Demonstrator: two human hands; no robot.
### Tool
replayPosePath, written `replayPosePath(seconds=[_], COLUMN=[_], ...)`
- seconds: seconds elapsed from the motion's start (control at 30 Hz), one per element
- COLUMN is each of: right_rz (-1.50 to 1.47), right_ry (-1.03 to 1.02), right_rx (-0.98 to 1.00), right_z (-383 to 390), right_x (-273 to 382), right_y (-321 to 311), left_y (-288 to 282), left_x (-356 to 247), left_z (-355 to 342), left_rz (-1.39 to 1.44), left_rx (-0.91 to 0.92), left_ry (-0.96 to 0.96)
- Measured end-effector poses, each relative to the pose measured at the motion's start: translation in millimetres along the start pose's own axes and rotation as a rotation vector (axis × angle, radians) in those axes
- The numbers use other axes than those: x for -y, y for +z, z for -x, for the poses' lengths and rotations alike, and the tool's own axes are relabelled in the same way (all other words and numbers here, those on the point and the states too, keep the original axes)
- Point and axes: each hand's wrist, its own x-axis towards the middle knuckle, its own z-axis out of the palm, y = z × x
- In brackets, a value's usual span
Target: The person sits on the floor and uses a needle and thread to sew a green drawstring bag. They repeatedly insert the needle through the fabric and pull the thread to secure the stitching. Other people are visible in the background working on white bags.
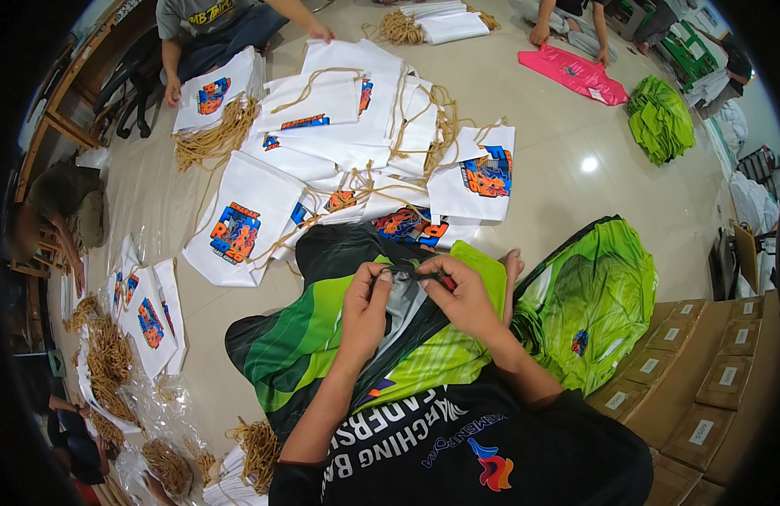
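Note:
A green and black jersey (280, 337) lies spread over my lap. My left hand (369, 305) pinches its dark collar edge between thumb and fingers. Just to the right, my right hand (459, 293) grips the same edge, so the collar is held up between both hands. Part of the grey inside of the jersey shows under my fingers. Beyond it lies a loose pile of white drawstring bags (246, 185) with colourful prints and tan cords. One printed white bag (445, 190) is close past my right hand.
Bright green jerseys (601, 295) are heaped at my right, beside brown cardboard boxes (693, 434). Farther off are a green stack (660, 118) and a pink garment (575, 74) under a person's hands. More white bags (153, 320) and tan cords (111, 371) lie left, near other people.

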Motion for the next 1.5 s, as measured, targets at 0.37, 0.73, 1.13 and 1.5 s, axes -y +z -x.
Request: replayPosePath(seconds=[0.37,0.73,1.13,1.5], right_rz=[-0.504,-0.425,-0.163,-0.079], right_ry=[0.430,0.208,0.029,0.040], right_rx=[0.272,0.208,0.247,0.169], right_z=[-12,-10,-5,-9], right_x=[32,33,34,23], right_y=[-27,-20,-18,-15], left_y=[-21,-8,-11,-16], left_x=[-3,-27,-17,-22], left_z=[-12,-12,-12,4], left_rz=[-0.308,-0.293,-0.013,-0.177], left_rx=[0.140,0.244,0.117,0.315], left_ry=[0.139,0.043,0.057,0.166])
